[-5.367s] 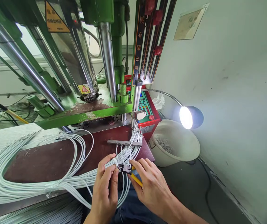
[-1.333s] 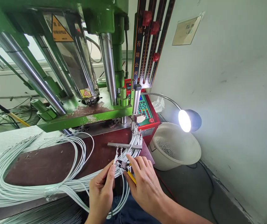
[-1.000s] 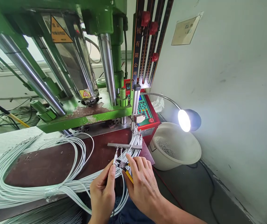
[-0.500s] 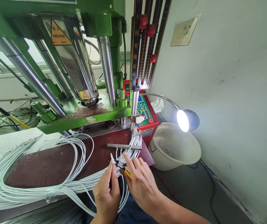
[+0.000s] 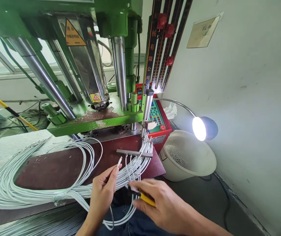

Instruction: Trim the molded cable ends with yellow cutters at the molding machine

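My left hand (image 5: pixel 104 187) is closed around a white cable, its pale connector end (image 5: pixel 119 161) sticking up past thumb and forefinger. Lower and to the right, my right hand (image 5: pixel 158 205) grips cutting pliers with yellow handles (image 5: pixel 147 199); the dark jaws (image 5: pixel 133 192) point left, apart from the cable end, and are slightly blurred. Just beyond the hands, a grey metal bar (image 5: pixel 134 153) lies on the brown table with several cable ends fixed along it. A thick bundle of white cables (image 5: pixel 37 198) runs leftward in a big loop, tied with clear wrap (image 5: pixel 59 194).
A green press (image 5: pixel 98 122) with steel columns stands behind the table. Right of it sit a red control box (image 5: pixel 163 131) and a lit gooseneck lamp (image 5: pixel 199 128). A white tub (image 5: pixel 199 157) holding small white scraps stands on the floor. More cables (image 5: pixel 44 223) hang below the table edge.
The pliers have come away from the cable end, moving down and right with my right hand. My left hand still holds the cable, slightly lower left. The view has shifted a little.
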A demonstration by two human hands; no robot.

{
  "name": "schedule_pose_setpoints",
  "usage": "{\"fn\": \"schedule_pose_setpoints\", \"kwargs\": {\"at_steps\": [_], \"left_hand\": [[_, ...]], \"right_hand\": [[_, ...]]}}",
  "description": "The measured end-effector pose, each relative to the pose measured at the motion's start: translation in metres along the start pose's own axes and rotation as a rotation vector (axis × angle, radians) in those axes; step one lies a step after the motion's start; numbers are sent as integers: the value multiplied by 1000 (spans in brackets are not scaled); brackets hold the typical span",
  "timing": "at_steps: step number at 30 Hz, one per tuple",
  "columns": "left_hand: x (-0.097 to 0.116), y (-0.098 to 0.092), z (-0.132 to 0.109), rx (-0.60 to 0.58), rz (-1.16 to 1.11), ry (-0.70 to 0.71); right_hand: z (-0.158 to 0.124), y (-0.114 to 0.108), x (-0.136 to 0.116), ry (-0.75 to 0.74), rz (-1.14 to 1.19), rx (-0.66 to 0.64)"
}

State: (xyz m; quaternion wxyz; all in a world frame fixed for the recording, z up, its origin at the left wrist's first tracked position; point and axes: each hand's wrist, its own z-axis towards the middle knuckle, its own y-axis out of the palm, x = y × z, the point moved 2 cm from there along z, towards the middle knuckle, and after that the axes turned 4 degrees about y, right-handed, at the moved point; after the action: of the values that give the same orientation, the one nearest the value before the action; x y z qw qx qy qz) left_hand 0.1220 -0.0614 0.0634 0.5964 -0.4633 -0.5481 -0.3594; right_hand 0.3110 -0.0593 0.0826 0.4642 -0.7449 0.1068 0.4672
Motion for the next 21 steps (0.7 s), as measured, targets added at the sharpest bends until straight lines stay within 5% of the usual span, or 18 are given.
{"fn": "schedule_pose_setpoints", "kwargs": {"at_steps": [3,5,17,21], "left_hand": [[-2,2,0,-184,-110,-156],[-4,3,0,-256,-116,-172],[10,7,7,-463,136,38],[2,9,9,-484,125,-42]], "right_hand": [[8,-1,3,-94,-459,410],[16,-2,9,-144,-624,492],[28,-6,26,-207,-929,403],[24,-2,30,-189,-956,363]]}}
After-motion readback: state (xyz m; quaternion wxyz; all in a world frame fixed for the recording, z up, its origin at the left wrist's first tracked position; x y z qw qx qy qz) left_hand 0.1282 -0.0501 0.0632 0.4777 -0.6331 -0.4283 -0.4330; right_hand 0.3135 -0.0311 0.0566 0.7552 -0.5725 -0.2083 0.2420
